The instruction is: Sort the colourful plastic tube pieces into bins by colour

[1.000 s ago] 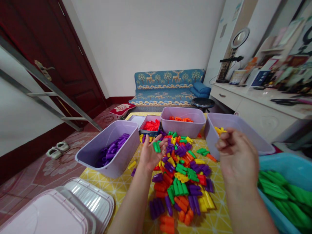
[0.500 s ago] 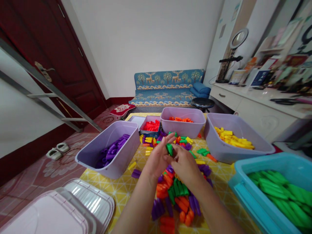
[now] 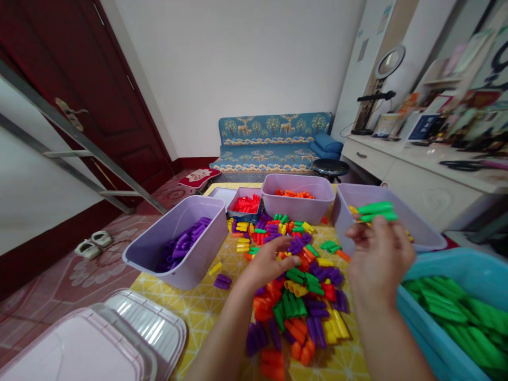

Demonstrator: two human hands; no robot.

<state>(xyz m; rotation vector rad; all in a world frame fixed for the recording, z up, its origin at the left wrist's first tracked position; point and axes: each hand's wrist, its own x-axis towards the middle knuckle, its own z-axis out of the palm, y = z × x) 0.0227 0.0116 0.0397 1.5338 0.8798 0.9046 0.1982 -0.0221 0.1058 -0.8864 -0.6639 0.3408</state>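
My right hand [image 3: 379, 254] grips green pieces [image 3: 377, 210] in its fingertips, raised in front of the lilac bin of yellow pieces, near the turquoise bin [image 3: 420, 338] of green pieces. My left hand [image 3: 270, 262] hovers over the mixed pile with its fingers apart and nothing in them. Below it lie purple pieces [image 3: 316, 330], orange pieces [image 3: 272, 364], green pieces [image 3: 293, 305] and yellow pieces [image 3: 337, 325] on the yellow cloth [image 3: 198, 328].
A lilac bin [image 3: 214, 246] of purple pieces stands left, another [image 3: 297, 209] with orange ones at the back, beside a small box [image 3: 244, 216] of red ones. Stacked lids [image 3: 79, 344] lie front left. A yellow-piece bin [image 3: 343, 227] stands back right.
My hands were together above the pile around a green piece. The right has moved right, towards the turquoise bin, with green pieces; the left stays over the pile, now separate.
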